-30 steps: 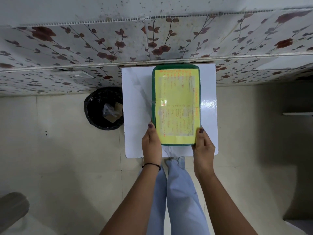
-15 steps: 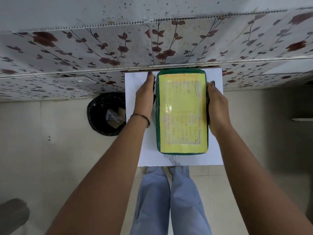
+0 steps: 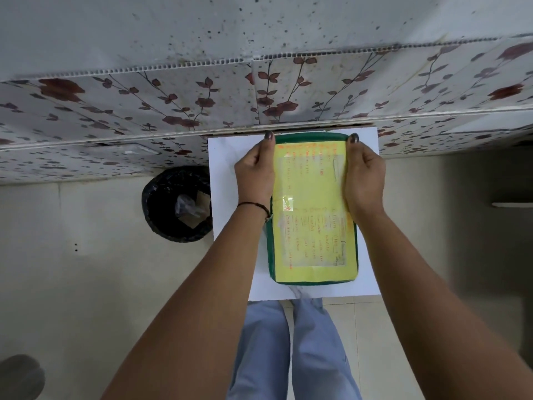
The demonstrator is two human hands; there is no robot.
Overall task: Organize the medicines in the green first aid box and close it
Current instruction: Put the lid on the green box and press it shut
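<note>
The green first aid box (image 3: pixel 313 280) lies closed on a small white table (image 3: pixel 227 168), its lid covered by a yellow sheet with orange writing. My left hand (image 3: pixel 255 174) grips the box's left side near the far end, fingertips at the far left corner. My right hand (image 3: pixel 364 177) grips the right side the same way, fingertips at the far right corner. No medicines are visible; the inside of the box is hidden.
A black bin (image 3: pixel 177 204) with scraps inside stands on the floor left of the table. A wall with floral panels (image 3: pixel 173 105) runs just behind the table. My legs in light blue trousers (image 3: pixel 291 350) are below the table's near edge.
Both hands slid from the box's near corners along its sides to the far end. The camera has moved closer over the table.
</note>
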